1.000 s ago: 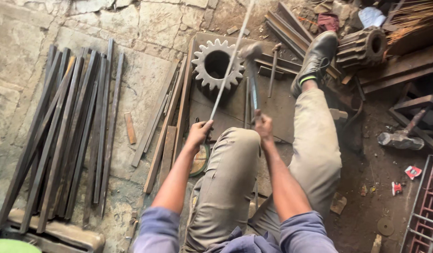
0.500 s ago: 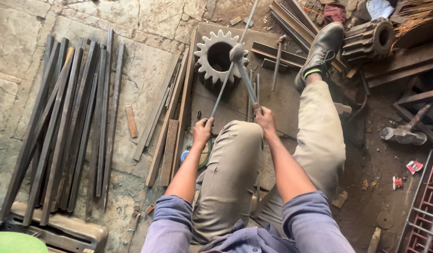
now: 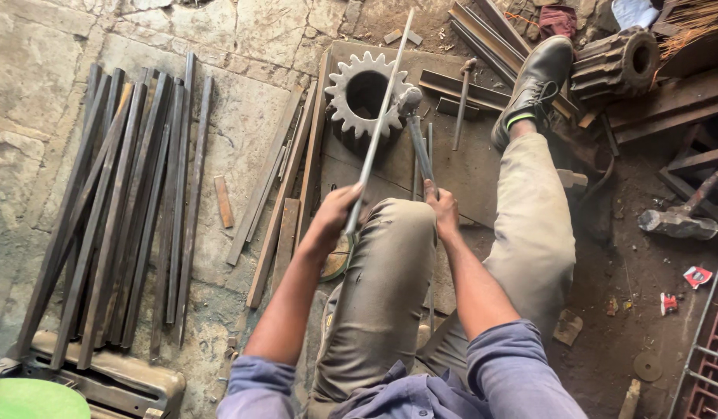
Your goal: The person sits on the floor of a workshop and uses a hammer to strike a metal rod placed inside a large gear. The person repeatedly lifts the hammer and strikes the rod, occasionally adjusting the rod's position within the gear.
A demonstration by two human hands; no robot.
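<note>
Steel, thin and straight: your left hand [image 3: 333, 219] is clenched on the flat strip [image 3: 381, 116], laid across the toothed gear [image 3: 364, 95]; your right hand [image 3: 443, 209] grips the hammer [image 3: 417, 132] handle.

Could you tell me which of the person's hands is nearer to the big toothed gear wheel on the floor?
The right hand, though only slightly. It grips a hammer whose head lies beside the gear wheel. The left hand holds a long thin rod crossing over the gear.

To my left, long dark steel bars [image 3: 118, 209] lie on the stone floor [image 3: 33, 93]; a sledgehammer [image 3: 677, 221] lies right.
</note>
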